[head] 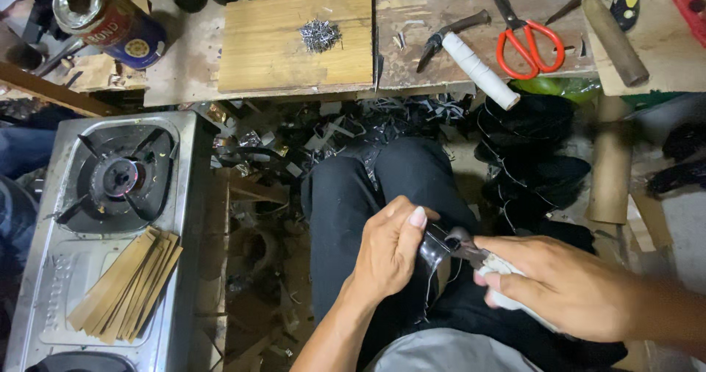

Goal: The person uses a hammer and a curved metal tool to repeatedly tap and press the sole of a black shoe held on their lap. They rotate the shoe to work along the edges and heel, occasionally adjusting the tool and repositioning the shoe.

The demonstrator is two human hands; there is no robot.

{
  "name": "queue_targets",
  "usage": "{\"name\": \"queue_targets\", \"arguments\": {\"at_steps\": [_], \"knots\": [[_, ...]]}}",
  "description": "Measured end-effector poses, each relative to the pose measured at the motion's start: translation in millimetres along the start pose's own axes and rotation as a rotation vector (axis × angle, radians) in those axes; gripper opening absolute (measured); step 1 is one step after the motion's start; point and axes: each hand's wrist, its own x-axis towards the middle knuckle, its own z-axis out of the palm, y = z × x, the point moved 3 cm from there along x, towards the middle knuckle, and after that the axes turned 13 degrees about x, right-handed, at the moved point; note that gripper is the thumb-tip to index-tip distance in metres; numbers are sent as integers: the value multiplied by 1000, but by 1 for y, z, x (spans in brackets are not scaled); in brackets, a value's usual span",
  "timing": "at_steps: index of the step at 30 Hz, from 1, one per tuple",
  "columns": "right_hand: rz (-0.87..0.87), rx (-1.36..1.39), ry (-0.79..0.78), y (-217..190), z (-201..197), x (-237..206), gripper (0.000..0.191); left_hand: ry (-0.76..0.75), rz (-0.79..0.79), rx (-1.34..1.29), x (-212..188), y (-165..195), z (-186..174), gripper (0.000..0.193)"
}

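Over my lap, my left hand fingers pinch a glossy black piece; my right hand fingers clamp pliers biting its edge, well below the crowded surface.

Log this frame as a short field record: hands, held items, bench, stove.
left hand: grips a shiny black piece over the lap
right hand: holds pliers by a white-wrapped handle, jaws at the black piece
bench: wooden board with a pile of small metal nails; red-handled scissors; spool of white thread
gas stove: burner unlit, bundle of tan strips lying on it
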Motion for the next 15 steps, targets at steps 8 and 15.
{"name": "queue_targets", "arguments": {"at_steps": [8,15], "knots": [[86,30,345,26,31,12,37,101,22,1,3,-11,-3,37],[-44,134,379,61,32,6,32,123,62,23,3,-9,7,34]]}}
